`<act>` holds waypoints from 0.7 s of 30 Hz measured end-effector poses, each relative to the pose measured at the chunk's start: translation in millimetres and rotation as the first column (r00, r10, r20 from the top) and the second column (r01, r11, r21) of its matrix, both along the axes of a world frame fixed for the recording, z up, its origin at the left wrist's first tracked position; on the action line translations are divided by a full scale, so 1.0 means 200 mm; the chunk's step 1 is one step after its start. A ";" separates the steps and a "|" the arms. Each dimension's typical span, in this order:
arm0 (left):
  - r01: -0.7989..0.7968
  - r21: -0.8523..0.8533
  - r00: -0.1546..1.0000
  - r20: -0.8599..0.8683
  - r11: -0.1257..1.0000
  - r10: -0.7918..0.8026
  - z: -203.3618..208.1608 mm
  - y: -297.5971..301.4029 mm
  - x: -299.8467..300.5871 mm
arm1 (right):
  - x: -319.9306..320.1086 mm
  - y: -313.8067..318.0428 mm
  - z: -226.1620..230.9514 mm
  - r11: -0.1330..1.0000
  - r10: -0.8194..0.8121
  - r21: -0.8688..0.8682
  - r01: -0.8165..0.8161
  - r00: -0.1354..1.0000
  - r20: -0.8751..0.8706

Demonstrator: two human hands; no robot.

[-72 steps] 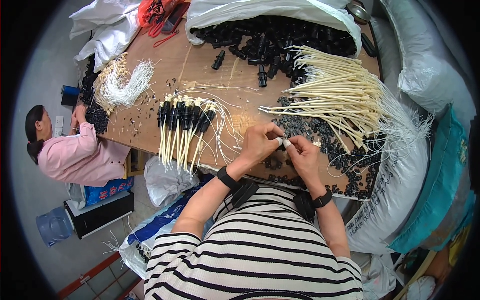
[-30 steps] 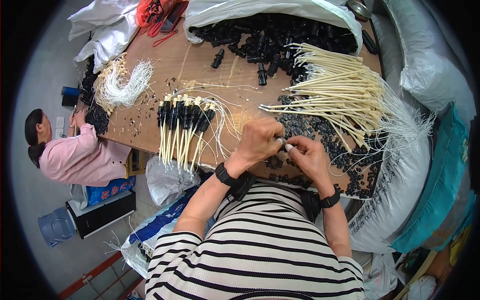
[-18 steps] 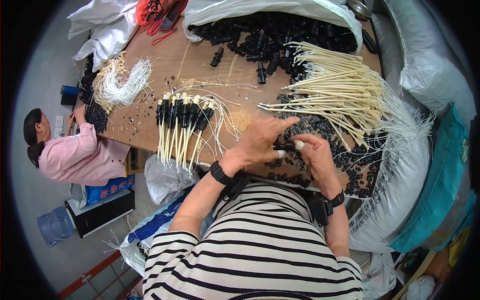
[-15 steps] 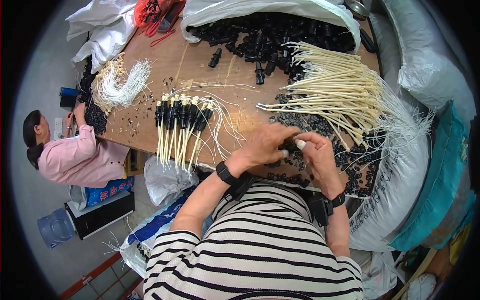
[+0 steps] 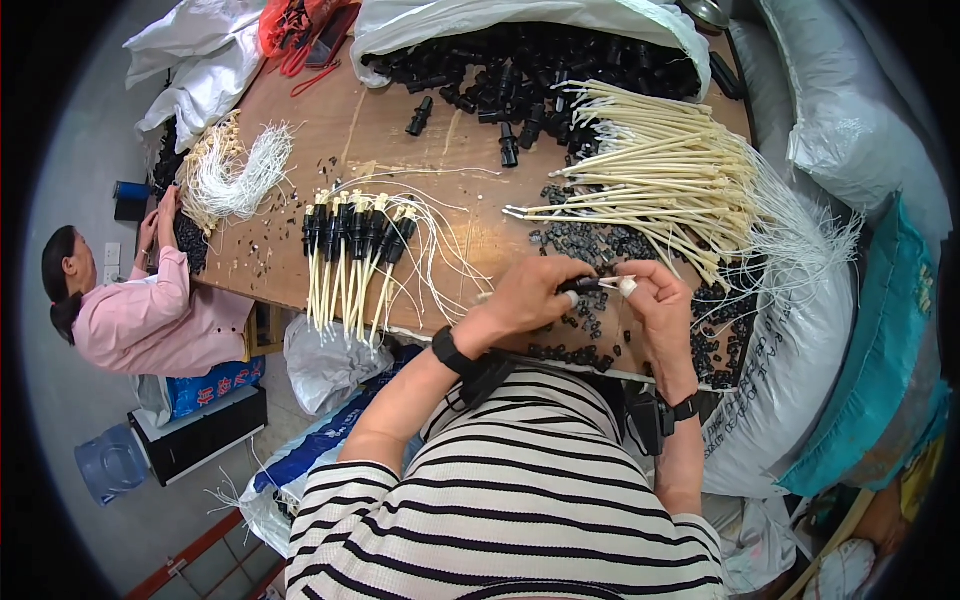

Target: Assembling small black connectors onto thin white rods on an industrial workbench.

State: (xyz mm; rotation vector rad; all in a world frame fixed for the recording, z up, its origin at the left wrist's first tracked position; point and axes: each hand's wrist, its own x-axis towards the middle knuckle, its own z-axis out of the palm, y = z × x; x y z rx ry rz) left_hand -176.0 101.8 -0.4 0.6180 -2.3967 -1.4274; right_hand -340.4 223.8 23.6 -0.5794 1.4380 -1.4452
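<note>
My left hand point(image 5: 530, 292), a black band at its wrist, has its fingers closed around a small black connector point(image 5: 584, 286) near the table's front edge. From the right, my right hand point(image 5: 662, 308) pinches a thin pale piece, perhaps a wire end point(image 5: 609, 283), at the connector's end. A white wrap covers one of its fingertips. Left of my hands lies a row of black connectors with cream sleeved wires point(image 5: 352, 235). Small black clips point(image 5: 590, 240) are scattered under and beyond my fingers. A heap of cream sleeved wires point(image 5: 660, 190) with white strands lies to the right.
An open white sack point(image 5: 400, 30) spills black connectors at the table's far side. A bundle of white wires point(image 5: 258, 170) lies far left. At the left edge a person in pink point(image 5: 150, 305) works with both hands. Full sacks point(image 5: 790, 370) stand along the right.
My right hand has moved slightly right and opened a gap from the left hand, where the connector and pale piece now show. The whole view has shifted a little.
</note>
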 end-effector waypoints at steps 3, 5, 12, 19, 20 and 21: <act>-0.014 0.104 0.994 0.114 0.994 0.002 0.05 -0.05 0.02 | 0.03 0.01 -0.05 0.941 0.032 -0.193 -0.277 0.643 -0.765; -0.016 0.090 0.982 0.190 0.996 -0.001 0.06 -0.06 0.03 | 0.06 0.01 -0.02 0.940 0.087 -0.079 -0.333 0.456 -0.886; -0.126 0.006 0.987 0.106 0.992 0.125 0.03 -0.08 0.08 | 0.10 -0.02 -0.03 0.925 0.066 0.006 -0.380 0.145 -0.987; -0.068 -0.424 0.988 0.098 0.903 0.120 0.14 -0.04 0.15 | 0.19 -0.14 0.03 0.973 0.233 0.142 -0.184 0.738 -0.634; -0.015 -0.510 0.982 0.153 0.860 0.108 0.18 -0.03 0.16 | 0.18 -0.17 0.04 0.959 0.284 0.157 -0.238 0.840 -0.463; 0.007 -0.553 0.979 0.175 0.833 0.108 0.18 -0.04 0.19 | 0.20 -0.19 0.03 0.957 0.290 0.154 -0.247 0.838 -0.462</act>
